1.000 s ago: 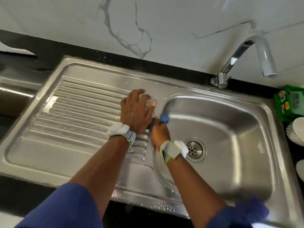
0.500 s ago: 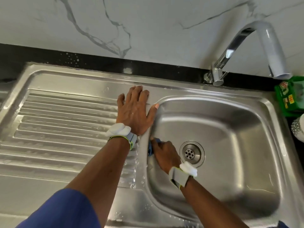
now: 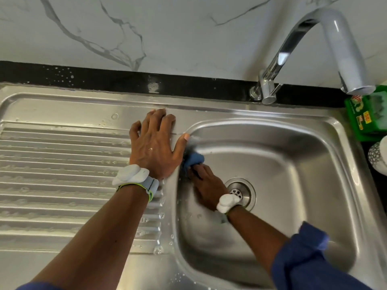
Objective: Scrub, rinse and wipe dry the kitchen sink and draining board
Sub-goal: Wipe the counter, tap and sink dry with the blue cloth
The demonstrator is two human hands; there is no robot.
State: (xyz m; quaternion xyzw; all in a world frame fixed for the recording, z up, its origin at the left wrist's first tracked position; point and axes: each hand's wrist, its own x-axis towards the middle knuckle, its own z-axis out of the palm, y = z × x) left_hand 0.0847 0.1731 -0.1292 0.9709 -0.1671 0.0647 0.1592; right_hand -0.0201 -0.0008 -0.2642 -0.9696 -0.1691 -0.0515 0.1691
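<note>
A stainless steel sink (image 3: 293, 168) fills the right half of the view, its drain (image 3: 240, 191) at the bottom. The ribbed draining board (image 3: 62, 174) stretches away to the left, wet with droplets. My left hand (image 3: 156, 147) rests flat, fingers spread, on the strip between board and basin. Inside the basin, my right hand (image 3: 206, 183) grips a blue scrubbing pad (image 3: 193, 159) and presses it against the left wall, just under my left thumb. Part of the pad is hidden by my fingers.
A chrome tap (image 3: 310, 45) arches over the back right of the basin. A green packet (image 3: 366, 114) and a patterned white dish (image 3: 379, 155) sit on the black counter at the right. A black ledge (image 3: 104, 78) and marble wall run behind.
My right hand has slid the blue pad up the basin's left wall toward my left thumb. My left hand stays planted in the same spot.
</note>
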